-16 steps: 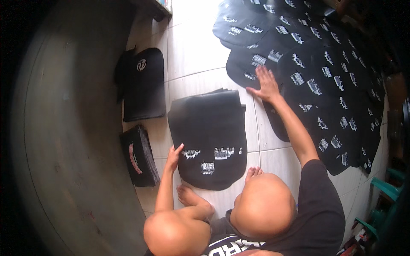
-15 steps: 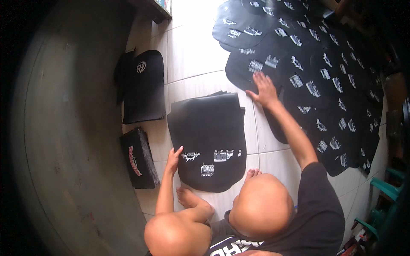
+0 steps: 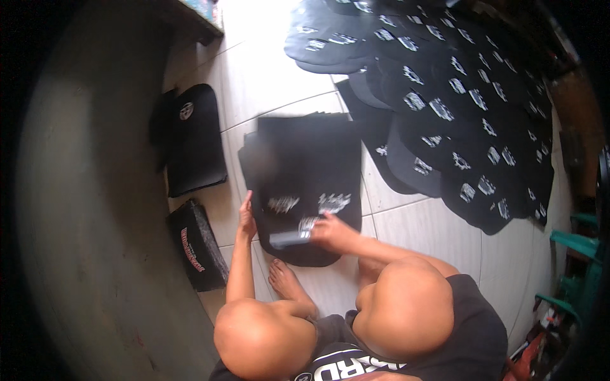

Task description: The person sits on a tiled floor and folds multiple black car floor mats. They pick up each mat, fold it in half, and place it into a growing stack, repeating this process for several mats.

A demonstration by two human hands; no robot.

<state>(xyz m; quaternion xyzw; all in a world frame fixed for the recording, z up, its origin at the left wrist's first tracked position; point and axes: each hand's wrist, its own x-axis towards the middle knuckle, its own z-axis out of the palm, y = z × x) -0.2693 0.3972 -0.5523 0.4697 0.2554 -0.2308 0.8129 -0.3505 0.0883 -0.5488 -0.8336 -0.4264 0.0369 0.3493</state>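
A stack of black flat sheets (image 3: pixel 305 152) with rounded near ends and white prints lies on the floor before my feet. Its top sheet is blurred, and a pale sheen crosses its near part. My right hand (image 3: pixel 335 233) is over that near part, fingers curled and seemingly pinching the top sheet; blur hides the exact grip. My left hand (image 3: pixel 246 217) is upright along the stack's left edge, fingers stretched. To the right, many more black printed sheets (image 3: pixel 413 136) overlap in a wide spread.
Left of the stack lie a black folded piece with a round emblem (image 3: pixel 190 149) and a smaller black bundle (image 3: pixel 197 247) with a fuzzy edge. A grey wall (image 3: pixel 95 190) rises at left. Green plastic furniture (image 3: pixel 575 244) stands at far right; a table corner (image 3: pixel 206 22) is at the top.
My right hand has come from the spread at right to the stack's near part. The stack's top sheet has blurred, and the spread's near-left edge looks different. My left hand's fingers have straightened.
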